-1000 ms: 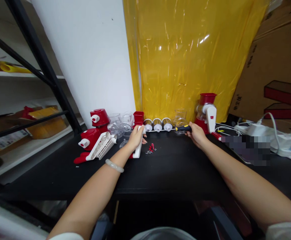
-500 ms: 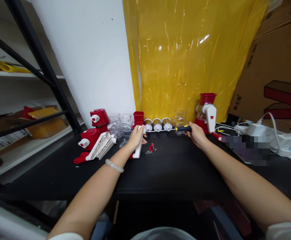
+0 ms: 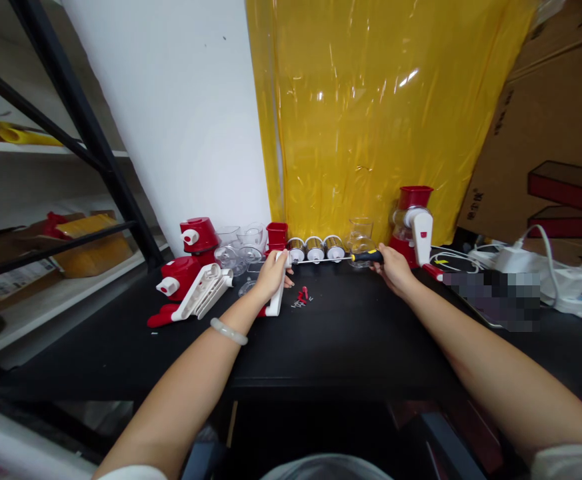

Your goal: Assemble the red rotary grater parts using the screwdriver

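My left hand [image 3: 269, 275] is closed around a white plastic part [image 3: 276, 300] that stands upright on the black table [image 3: 351, 340]. My right hand [image 3: 393, 268] grips the black and yellow handle of a screwdriver [image 3: 365, 256]. Its long shaft runs level to the left, and its tip meets the top of the white part by my left hand. A small pile of screws with a red piece [image 3: 302, 297] lies on the table between my hands.
Red and white appliance parts [image 3: 188, 280] lie at the left, with clear cups [image 3: 243, 241], a red cup [image 3: 277, 235] and three metal drums [image 3: 315, 249] along the back. A red assembled unit [image 3: 413, 223] stands before the yellow sheet [image 3: 381, 113]. Cables and a white adapter [image 3: 545, 267] lie right.
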Tool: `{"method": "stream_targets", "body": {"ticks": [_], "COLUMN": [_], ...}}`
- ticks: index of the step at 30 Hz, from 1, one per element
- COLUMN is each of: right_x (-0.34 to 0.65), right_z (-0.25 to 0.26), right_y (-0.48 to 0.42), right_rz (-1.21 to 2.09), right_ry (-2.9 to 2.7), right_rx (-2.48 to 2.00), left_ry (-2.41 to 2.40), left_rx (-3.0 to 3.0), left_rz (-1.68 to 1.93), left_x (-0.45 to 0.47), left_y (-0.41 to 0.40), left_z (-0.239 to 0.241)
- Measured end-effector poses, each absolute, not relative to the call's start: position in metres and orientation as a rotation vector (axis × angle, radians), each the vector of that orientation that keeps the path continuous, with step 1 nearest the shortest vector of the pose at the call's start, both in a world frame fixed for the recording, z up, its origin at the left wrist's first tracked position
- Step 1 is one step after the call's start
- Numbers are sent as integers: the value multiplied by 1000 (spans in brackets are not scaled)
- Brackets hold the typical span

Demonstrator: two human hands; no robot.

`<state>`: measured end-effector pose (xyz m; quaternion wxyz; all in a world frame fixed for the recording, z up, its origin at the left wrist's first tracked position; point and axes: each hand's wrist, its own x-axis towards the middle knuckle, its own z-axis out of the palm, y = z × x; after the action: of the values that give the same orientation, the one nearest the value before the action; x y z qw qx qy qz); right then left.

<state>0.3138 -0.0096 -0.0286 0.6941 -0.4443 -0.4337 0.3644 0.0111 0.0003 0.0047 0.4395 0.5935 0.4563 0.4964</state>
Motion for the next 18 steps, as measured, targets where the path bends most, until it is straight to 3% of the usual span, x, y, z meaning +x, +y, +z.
{"method": "stream_targets", "body": {"ticks": [18], "right_x": [314], "right_z": [-30], "right_y": [-8], "right_rz": [816], "right_ry": [-971], "right_rx": [-983], "left_ry": [1131], "left_rx": [1476], "left_rz": [1237], "left_x": [12], "left_y": [-3], "left_z": [7]}}
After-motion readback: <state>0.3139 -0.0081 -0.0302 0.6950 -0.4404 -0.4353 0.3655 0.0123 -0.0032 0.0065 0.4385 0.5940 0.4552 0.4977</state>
